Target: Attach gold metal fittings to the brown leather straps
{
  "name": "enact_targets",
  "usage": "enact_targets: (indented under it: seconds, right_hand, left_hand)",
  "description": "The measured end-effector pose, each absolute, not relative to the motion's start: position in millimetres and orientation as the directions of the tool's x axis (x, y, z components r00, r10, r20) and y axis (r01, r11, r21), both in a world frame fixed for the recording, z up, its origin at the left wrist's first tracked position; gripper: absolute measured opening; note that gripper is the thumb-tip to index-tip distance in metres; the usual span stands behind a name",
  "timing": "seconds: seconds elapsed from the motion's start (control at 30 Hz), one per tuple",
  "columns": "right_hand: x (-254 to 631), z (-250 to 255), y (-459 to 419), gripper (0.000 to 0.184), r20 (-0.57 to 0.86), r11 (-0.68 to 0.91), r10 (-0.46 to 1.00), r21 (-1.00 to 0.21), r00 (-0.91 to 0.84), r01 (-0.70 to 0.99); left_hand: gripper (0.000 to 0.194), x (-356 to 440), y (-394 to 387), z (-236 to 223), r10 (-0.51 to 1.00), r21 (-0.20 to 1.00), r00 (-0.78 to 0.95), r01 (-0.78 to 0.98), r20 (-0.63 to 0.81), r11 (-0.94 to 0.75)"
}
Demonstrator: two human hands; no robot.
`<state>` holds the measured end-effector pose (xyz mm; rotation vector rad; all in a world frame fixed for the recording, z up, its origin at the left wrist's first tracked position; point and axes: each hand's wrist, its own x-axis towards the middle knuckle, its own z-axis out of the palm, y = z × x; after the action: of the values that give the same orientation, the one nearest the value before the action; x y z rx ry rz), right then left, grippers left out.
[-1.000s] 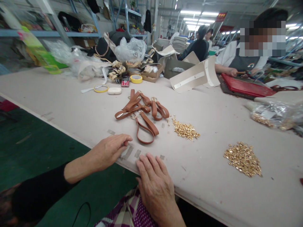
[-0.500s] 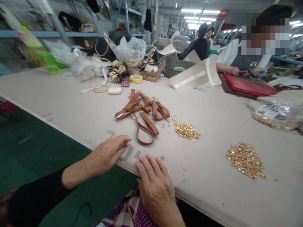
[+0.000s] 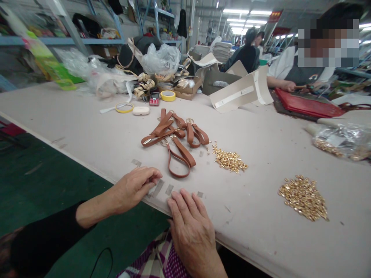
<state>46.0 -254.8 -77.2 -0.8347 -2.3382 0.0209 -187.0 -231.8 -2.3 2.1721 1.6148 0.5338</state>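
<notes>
My left hand [image 3: 135, 187] rests at the table's near edge, fingers loosely bent, thumb apart from them, nothing visible in it. Beside it, my right hand [image 3: 191, 224] lies flat over the edge with its fingers stretched out, also holding nothing. Just beyond both hands are brown leather straps [image 3: 181, 154], looped and fitted with gold-coloured metal rings and clasps; neither hand touches them. To their right lies a heap of small gold-coloured metal pieces [image 3: 230, 160]. A second heap of rounder gold-coloured pieces [image 3: 304, 197] sits farther right.
Toward the back are a yellow tape roll [image 3: 168, 95], a red phone [image 3: 154, 99], a white case [image 3: 141, 111] and a cardboard box [image 3: 188, 90]. Beige panels [image 3: 240, 92] lean behind. At right, a person works at a red leather piece [image 3: 308, 104], near a plastic bag [image 3: 342, 141].
The view has shifted very slightly. Both hands keep nearly the same place and pose, and the straps and gold-coloured heaps are unmoved.
</notes>
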Motion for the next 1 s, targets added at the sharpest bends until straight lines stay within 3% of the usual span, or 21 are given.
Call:
enact_targets:
  seconds: [0.17,0.3,0.47,0.6,0.7,0.77,0.87,1.0]
  right_hand:
    - [44.9,-80.0,-254.0,0.037,0.578,0.8,0.568,-0.217,-0.586,0.56]
    - [41.2,-84.7,-251.8,0.033,0.657,0.806,0.541,-0.228,-0.525,0.546]
    - [36.1,-87.0,-247.0,0.029,0.75,0.815,0.489,-0.212,-0.445,0.539]
    - [39.3,-81.3,-248.4,0.034,0.666,0.798,0.557,-0.263,-0.497,0.542]
    - [50.0,-73.3,-250.0,0.045,0.564,0.802,0.595,-0.374,-0.573,0.466]
    - [63.0,-63.6,-248.9,0.049,0.528,0.788,0.613,-0.463,-0.588,0.406]
    - [89.2,-41.2,-239.0,0.048,0.423,0.704,0.697,-0.555,-0.579,0.442]
    - [116.8,-11.0,-201.5,0.035,0.289,0.592,0.804,-0.48,-0.52,0.648]
  left_hand:
    - [0.021,-192.2,-240.5,-10.6,0.985,0.614,0.133,0.77,0.112,-0.174]
    - [0.022,-193.7,-236.2,-8.5,0.988,0.554,0.042,0.824,0.149,-0.119]
    - [0.039,-183.6,-201.2,9.5,0.995,0.504,0.027,0.861,0.096,-0.073]
    - [0.052,-178.0,-156.5,15.3,0.993,0.36,0.051,0.929,0.111,-0.088]
    - [0.045,-177.3,-129.2,12.0,0.988,0.266,0.117,0.954,0.105,-0.141]
    - [0.04,-177.1,-121.0,11.2,0.993,0.25,0.072,0.964,0.092,-0.093]
    - [0.028,-175.3,-123.9,15.1,0.996,0.363,-0.035,0.932,0.085,0.002]
    - [0.029,-165.0,-140.9,23.2,0.984,0.718,-0.128,0.696,0.122,0.002]
